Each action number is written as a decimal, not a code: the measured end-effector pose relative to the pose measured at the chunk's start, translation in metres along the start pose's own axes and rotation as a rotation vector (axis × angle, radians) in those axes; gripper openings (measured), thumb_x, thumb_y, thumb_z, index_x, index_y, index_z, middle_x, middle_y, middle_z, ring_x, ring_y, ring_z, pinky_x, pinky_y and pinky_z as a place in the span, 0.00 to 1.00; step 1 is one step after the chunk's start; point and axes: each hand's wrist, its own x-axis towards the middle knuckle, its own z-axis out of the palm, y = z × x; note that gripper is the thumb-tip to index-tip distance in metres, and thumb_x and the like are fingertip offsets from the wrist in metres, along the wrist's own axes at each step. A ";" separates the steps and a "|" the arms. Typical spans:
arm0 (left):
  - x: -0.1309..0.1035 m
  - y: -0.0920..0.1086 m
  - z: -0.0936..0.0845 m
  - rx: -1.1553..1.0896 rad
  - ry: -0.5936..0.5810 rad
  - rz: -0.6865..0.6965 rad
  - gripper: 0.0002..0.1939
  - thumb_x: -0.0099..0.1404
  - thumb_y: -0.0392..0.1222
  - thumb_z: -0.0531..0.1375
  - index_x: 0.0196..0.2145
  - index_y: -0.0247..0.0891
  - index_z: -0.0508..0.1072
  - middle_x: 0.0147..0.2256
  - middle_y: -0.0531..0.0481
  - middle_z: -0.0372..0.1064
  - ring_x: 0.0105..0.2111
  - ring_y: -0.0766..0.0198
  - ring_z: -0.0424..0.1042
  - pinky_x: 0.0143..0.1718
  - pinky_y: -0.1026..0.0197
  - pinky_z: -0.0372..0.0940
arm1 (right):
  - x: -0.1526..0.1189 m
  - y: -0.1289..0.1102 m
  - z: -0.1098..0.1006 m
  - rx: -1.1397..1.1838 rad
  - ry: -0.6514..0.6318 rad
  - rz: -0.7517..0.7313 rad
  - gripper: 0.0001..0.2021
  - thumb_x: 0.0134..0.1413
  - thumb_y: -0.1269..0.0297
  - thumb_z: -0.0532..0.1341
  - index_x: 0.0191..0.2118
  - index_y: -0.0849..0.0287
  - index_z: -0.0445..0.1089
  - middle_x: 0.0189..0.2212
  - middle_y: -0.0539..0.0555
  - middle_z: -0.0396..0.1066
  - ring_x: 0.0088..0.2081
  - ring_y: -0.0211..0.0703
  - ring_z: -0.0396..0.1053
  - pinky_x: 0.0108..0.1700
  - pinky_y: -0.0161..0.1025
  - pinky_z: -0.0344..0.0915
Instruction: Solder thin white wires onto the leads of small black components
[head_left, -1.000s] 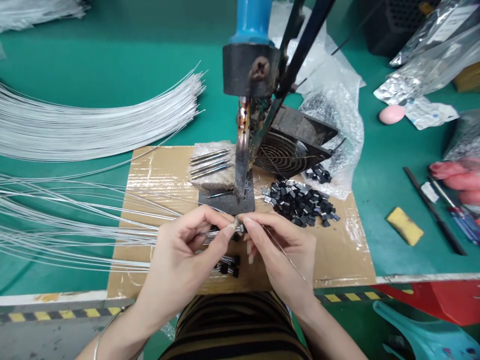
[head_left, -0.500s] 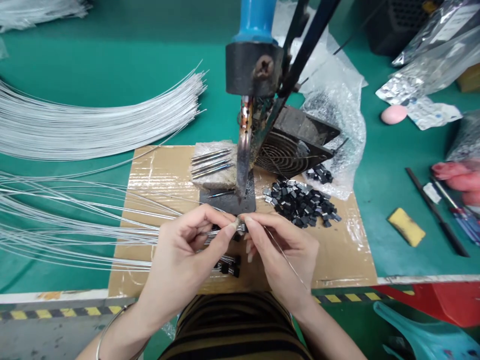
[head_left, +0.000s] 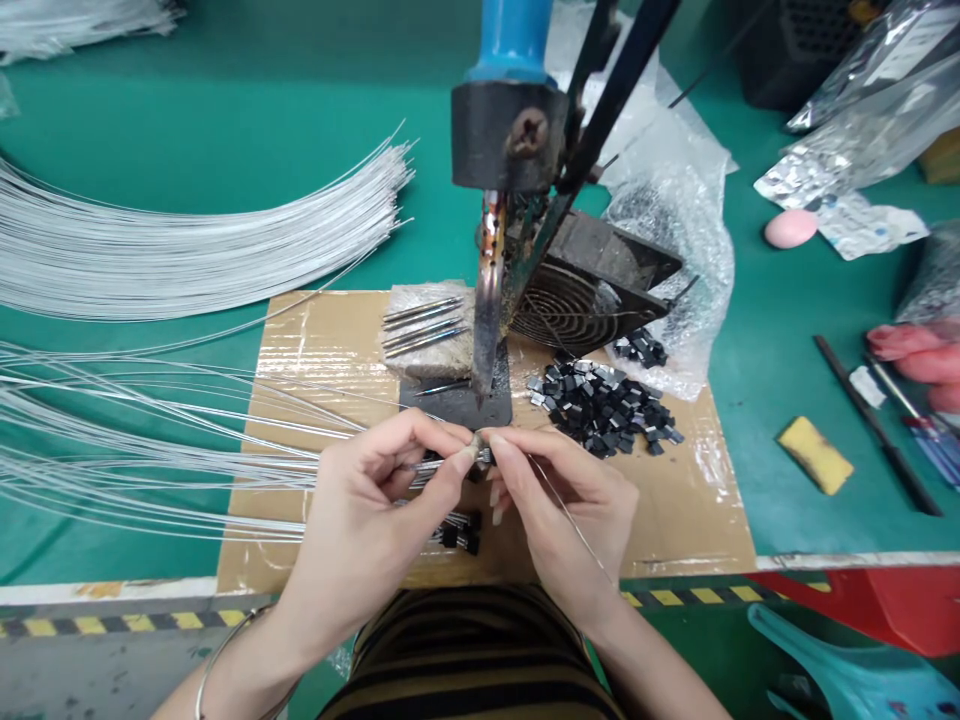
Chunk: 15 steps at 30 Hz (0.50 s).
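My left hand (head_left: 390,500) is closed, with thumb and forefinger pinching the end of a thin white wire (head_left: 330,412) just below the tip of the mounted soldering iron (head_left: 487,320). Opposite it, fingertips nearly touching, my right hand (head_left: 570,505) is closed too. A thin grey wire (head_left: 574,520) comes out from its fingers and runs over the hand toward the wrist. Small metal contacts show between the two hands, but the fingers hide most of the piece. Below them lie wires ending in black connector housings (head_left: 461,535) on the cardboard (head_left: 675,510).
A pile of black housings (head_left: 600,405) lies right of the iron, before a black fan (head_left: 585,290). Metal rods (head_left: 424,325) rest on a pale block. A large wire bundle (head_left: 225,255) spreads at left. A yellow sponge (head_left: 815,455) and bubble wrap (head_left: 675,230) are at right.
Almost nothing differs. Both hands keep their pinch in the same spot, and the view has shifted very slightly.
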 end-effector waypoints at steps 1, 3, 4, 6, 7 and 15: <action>0.000 0.000 0.000 0.000 -0.002 -0.001 0.06 0.65 0.32 0.68 0.31 0.41 0.80 0.35 0.52 0.83 0.32 0.68 0.79 0.34 0.71 0.73 | 0.000 0.000 0.000 0.001 0.002 -0.001 0.07 0.66 0.66 0.68 0.43 0.47 0.84 0.29 0.48 0.80 0.28 0.38 0.75 0.32 0.37 0.72; 0.000 0.000 -0.001 0.002 -0.011 0.000 0.06 0.66 0.33 0.68 0.31 0.41 0.81 0.35 0.52 0.83 0.33 0.68 0.80 0.35 0.71 0.73 | 0.000 0.001 -0.001 -0.001 0.000 -0.001 0.07 0.66 0.67 0.68 0.43 0.46 0.84 0.30 0.47 0.80 0.29 0.37 0.76 0.33 0.37 0.72; 0.001 0.000 -0.001 0.004 -0.019 0.002 0.06 0.66 0.33 0.68 0.31 0.41 0.81 0.35 0.52 0.83 0.33 0.68 0.80 0.35 0.72 0.73 | 0.000 0.001 -0.001 -0.003 -0.002 0.000 0.08 0.66 0.67 0.68 0.43 0.46 0.84 0.30 0.47 0.80 0.29 0.37 0.76 0.34 0.37 0.72; 0.001 0.001 -0.001 0.004 -0.035 0.005 0.06 0.67 0.33 0.68 0.32 0.41 0.81 0.35 0.52 0.83 0.33 0.68 0.80 0.35 0.72 0.73 | 0.000 0.001 -0.002 -0.002 -0.005 -0.001 0.08 0.66 0.67 0.68 0.44 0.45 0.84 0.30 0.46 0.80 0.29 0.37 0.76 0.34 0.37 0.72; 0.002 0.001 -0.001 0.003 -0.042 0.006 0.06 0.67 0.33 0.68 0.32 0.41 0.81 0.35 0.52 0.83 0.33 0.68 0.80 0.35 0.72 0.73 | 0.000 0.001 -0.002 0.001 -0.006 -0.001 0.09 0.66 0.67 0.68 0.44 0.44 0.84 0.31 0.46 0.80 0.30 0.37 0.76 0.35 0.37 0.72; 0.004 0.003 0.000 -0.013 -0.050 -0.029 0.06 0.67 0.33 0.67 0.31 0.40 0.80 0.36 0.53 0.83 0.34 0.70 0.80 0.37 0.73 0.72 | 0.002 0.003 -0.002 -0.033 -0.011 -0.075 0.09 0.66 0.69 0.67 0.44 0.48 0.83 0.28 0.47 0.75 0.30 0.37 0.74 0.34 0.38 0.70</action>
